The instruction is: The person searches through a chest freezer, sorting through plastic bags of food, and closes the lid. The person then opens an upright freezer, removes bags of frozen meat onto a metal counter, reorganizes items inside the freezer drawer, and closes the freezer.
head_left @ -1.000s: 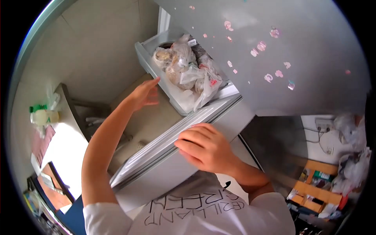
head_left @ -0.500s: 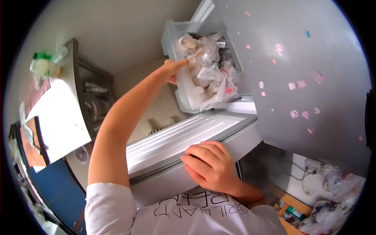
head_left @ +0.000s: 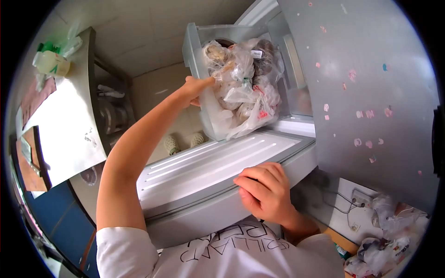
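Note:
My left hand (head_left: 197, 89) grips the front wall of a clear plastic freezer drawer (head_left: 208, 121), thumb over the rim and fingers outside. The drawer is pulled well out of the fridge. Inside lie several knotted plastic bags of food (head_left: 243, 95), one with red print and one dark with a white label. What the bags contain is hard to make out. Closer to my body, my right hand (head_left: 266, 190) has its fingers curled over the edge of the open fridge door (head_left: 204, 204), whose white inner side faces the drawer.
To the right stands the grey fridge body (head_left: 366, 102), dotted with small stickers. A counter (head_left: 69, 139) on the left holds a bottle (head_left: 52, 64) and a wooden board (head_left: 34, 160). Plastic bags (head_left: 384, 250) and a cabled wall socket (head_left: 361, 199) are at lower right. Two shoes (head_left: 172, 143) show on the floor.
The drawer stands further out, with more of the fridge interior visible behind it. My left hand keeps its hold on the drawer; my right hand stays on the door edge. The view has shifted slightly.

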`<control>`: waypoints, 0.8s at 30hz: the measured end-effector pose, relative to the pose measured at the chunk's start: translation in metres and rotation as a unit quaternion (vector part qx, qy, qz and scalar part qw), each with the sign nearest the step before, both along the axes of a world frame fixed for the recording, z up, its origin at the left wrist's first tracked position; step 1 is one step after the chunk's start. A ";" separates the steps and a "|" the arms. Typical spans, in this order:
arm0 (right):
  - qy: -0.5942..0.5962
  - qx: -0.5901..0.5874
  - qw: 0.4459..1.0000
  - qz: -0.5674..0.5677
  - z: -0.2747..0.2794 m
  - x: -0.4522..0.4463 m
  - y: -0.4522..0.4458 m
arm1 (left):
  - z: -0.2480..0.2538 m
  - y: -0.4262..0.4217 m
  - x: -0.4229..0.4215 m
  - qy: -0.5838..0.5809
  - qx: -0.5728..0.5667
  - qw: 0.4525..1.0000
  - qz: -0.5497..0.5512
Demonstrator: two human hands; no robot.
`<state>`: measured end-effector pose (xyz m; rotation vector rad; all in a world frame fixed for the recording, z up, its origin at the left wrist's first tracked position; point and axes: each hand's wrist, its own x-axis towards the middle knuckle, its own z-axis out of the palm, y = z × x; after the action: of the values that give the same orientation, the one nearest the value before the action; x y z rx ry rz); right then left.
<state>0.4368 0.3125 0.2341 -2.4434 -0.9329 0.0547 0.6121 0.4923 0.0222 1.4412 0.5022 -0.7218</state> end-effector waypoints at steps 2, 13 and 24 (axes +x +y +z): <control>0.001 -0.005 1.000 -0.004 -0.002 0.002 0.002 | 0.009 0.001 0.003 0.010 0.013 1.000 -0.027; 0.179 -0.313 0.929 -0.083 -0.035 0.131 -0.022 | -0.004 0.000 -0.002 0.008 -0.055 0.998 -0.017; 0.103 -0.435 0.869 -0.212 -0.133 0.197 -0.041 | -0.016 -0.001 0.000 0.006 -0.069 0.998 0.002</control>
<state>0.6342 0.2718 0.1007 -3.3140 -0.2482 0.7014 0.6120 0.4914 0.0058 1.3072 0.4549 -0.7485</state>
